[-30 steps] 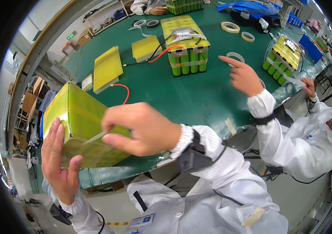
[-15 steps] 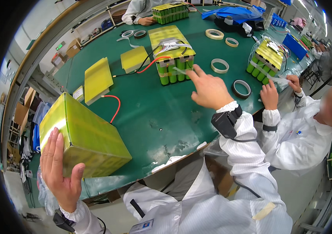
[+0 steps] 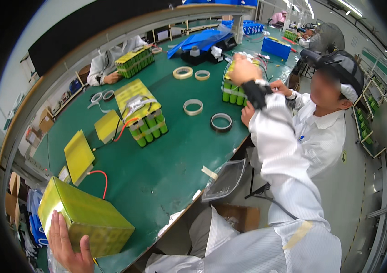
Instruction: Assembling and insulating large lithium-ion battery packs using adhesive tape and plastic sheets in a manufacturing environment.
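Observation:
My left hand (image 3: 68, 243) lies with fingers stretched against the near end of a box-shaped battery pack (image 3: 104, 223) covered in yellow-green sheet, at the table's near left. My right arm reaches far across to the right. My right hand (image 3: 244, 70), smeared by motion, is over a smaller pack of green cells (image 3: 234, 94) in front of a co-worker. Its fingers are mostly hidden, and whether they touch the pack cannot be made out. Another green-cell pack (image 3: 141, 111) with a yellow top, wires and a red lead stands at the middle left.
Tape rolls (image 3: 193, 107) and a black-edged roll (image 3: 221, 122) lie on the green table (image 3: 157, 159). Yellow sheet pieces (image 3: 79, 154) lie at left. A co-worker (image 3: 325, 123) sits at right; another person's hand (image 3: 110, 78) rests by a far pack. Blue plastic (image 3: 200, 41) lies at the back.
The view has turned to the right. My right hand has left the middle pack and swung over to the co-worker's pack. My left hand stays against the yellow-green box.

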Demonstrator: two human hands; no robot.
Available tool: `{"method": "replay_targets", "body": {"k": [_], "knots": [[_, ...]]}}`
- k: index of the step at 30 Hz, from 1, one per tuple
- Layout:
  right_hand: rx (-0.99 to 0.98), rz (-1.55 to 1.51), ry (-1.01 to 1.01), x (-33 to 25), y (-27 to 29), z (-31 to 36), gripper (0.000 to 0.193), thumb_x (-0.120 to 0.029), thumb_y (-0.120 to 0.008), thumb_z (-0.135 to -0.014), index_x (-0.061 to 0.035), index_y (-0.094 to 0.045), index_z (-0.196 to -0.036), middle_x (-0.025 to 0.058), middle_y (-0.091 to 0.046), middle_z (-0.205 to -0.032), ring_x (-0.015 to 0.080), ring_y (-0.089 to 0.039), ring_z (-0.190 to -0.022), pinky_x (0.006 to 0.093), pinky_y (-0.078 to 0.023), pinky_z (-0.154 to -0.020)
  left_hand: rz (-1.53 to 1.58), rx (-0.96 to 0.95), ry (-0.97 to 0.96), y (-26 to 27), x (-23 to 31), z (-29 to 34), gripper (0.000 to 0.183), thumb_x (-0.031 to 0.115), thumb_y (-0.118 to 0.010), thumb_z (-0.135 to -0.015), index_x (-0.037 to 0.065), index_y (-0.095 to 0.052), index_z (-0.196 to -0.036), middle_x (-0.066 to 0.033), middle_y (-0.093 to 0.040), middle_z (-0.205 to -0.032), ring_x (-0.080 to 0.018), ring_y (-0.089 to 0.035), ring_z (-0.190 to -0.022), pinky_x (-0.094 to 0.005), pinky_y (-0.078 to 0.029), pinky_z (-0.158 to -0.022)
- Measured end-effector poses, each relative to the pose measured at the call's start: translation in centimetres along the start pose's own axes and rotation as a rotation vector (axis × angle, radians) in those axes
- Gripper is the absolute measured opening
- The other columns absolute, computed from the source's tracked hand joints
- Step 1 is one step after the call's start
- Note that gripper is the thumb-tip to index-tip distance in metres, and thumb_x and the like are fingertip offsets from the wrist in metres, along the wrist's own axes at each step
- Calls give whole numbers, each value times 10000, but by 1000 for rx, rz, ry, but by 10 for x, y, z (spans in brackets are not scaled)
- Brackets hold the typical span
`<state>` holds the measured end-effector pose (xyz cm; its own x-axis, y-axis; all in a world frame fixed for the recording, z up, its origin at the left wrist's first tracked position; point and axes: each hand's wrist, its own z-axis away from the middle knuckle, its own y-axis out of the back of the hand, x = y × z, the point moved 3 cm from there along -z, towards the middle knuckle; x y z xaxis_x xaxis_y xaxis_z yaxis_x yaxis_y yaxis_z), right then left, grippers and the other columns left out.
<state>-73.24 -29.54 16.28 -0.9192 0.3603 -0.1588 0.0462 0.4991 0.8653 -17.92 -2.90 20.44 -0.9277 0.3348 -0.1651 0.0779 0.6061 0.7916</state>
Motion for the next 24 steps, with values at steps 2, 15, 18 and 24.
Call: {"method": "replay_targets", "body": {"k": [2,15,18,24], "knots": [[-38,64,-47,61,-19,-62,547,-285,-678,-851,-86,-528,-1338,223,-648,-1258,401,-642,-1151,513,-514,-965,-23,21,-39,2,3,-2,468,325,-708,-943,-2,-659,-1274,-215,-672,-1257,-391,-639,-1155,-447,-495,-986],[-993,-1037,915,-117,72,175,275,-167,-758,-867,-43,-687,-1102,29,-723,-967,72,-649,-709,233,-491,-602,30,-27,18,-8,-17,7,583,104,-716,-763,-36,-603,-1318,-233,-624,-1331,-423,-581,-1251,-486,-434,-1053],[-1006,-1145,1182,-179,81,215,241,-168,-763,-869,-29,-691,-1052,74,-711,-899,202,-675,-692,314,-529,-614,-3,-35,44,0,-16,10,578,95,-712,-753,-28,-611,-1309,-225,-631,-1324,-408,-588,-1251,-474,-438,-1054],[-837,-1448,1351,-256,74,256,151,-118,-726,-890,-8,-656,-966,136,-711,-1013,294,-684,-861,375,-547,-773,9,-16,27,0,-14,3,588,61,-645,-707,-3,-635,-1291,-195,-648,-1310,-348,-617,-1234,-447,-454,-1052]]}}
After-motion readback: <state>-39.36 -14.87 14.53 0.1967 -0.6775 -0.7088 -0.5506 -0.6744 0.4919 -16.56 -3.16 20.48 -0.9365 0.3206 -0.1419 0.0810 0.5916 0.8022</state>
